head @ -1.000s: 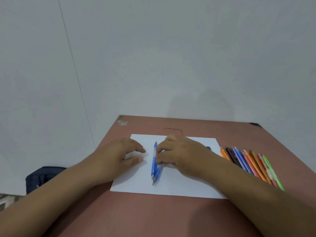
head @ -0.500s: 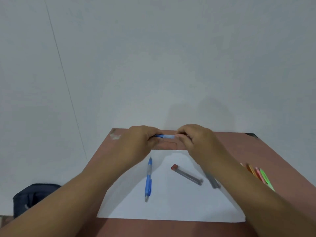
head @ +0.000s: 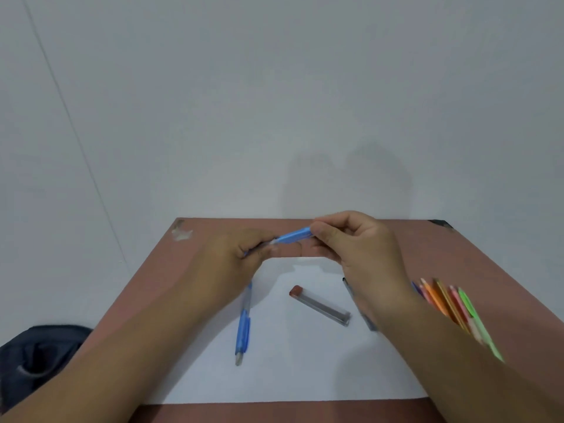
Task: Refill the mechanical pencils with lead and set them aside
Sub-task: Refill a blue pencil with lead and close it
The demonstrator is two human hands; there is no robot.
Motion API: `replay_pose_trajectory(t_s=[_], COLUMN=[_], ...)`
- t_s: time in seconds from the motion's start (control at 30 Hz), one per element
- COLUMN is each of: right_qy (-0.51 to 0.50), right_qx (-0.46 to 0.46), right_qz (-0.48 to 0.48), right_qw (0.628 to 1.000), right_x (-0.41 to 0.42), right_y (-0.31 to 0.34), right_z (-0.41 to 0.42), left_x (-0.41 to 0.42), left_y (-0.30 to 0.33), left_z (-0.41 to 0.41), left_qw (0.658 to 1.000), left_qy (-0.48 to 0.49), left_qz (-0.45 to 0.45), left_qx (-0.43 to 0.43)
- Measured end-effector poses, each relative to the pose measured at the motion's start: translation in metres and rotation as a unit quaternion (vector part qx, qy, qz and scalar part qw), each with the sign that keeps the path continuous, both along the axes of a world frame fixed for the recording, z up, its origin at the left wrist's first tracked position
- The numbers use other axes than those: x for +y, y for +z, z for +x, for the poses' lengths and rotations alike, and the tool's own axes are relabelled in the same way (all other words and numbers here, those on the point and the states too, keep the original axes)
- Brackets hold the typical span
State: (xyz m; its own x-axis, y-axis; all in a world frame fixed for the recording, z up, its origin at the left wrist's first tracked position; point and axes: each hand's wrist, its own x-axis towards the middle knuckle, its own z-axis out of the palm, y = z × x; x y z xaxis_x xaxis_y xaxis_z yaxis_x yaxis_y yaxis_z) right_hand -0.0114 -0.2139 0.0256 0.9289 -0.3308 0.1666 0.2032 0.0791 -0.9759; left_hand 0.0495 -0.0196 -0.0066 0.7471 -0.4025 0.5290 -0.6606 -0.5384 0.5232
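A blue mechanical pencil (head: pixel 293 236) is held above the table between both hands. My left hand (head: pixel 235 257) grips its left end and my right hand (head: pixel 351 242) pinches its right end. A second blue mechanical pencil (head: pixel 243 326) lies on the white paper sheet (head: pixel 293 370), tip toward me. A clear lead tube (head: pixel 320 306) with a brown-red cap lies at the sheet's middle. Another dark tube (head: pixel 348 286) is mostly hidden under my right wrist.
A row of several coloured pencils (head: pixel 448 303) lies on the brown table (head: pixel 476 261) to the right of the sheet, partly under my right forearm. A dark bag (head: pixel 36 352) sits below the table's left edge. A grey wall stands right behind the table.
Both hands left the paper and lifted one blue pencil off it, then raised its right end a little. The lead tubes came into view on the sheet. The camera tilted down.
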Motion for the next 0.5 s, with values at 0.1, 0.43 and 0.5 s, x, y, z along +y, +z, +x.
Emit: replay_pose_trajectory(t_s=[0.1, 0.43, 0.5], right_qy=[-0.051, 0.221, 0.226], right_qx=[-0.023, 0.087, 0.091], right_qz=[-0.137, -0.498, -0.502], right_qw=[0.989, 0.834, 0.83], right_x=[-0.01, 0.009, 0.01], right_y=[-0.002, -0.018, -0.019], right_z=[0.0, -0.013, -0.012], left_x=[0.012, 0.037, 0.035], left_y=[-0.002, -0.005, -0.002], left_z=[0.009, 0.029, 0.024], left_qw=[0.996, 0.998, 0.998], left_qy=[0.049, 0.048, 0.045], left_qz=[0.04, 0.017, -0.005], left_qx=[-0.059, 0.036, 0.034])
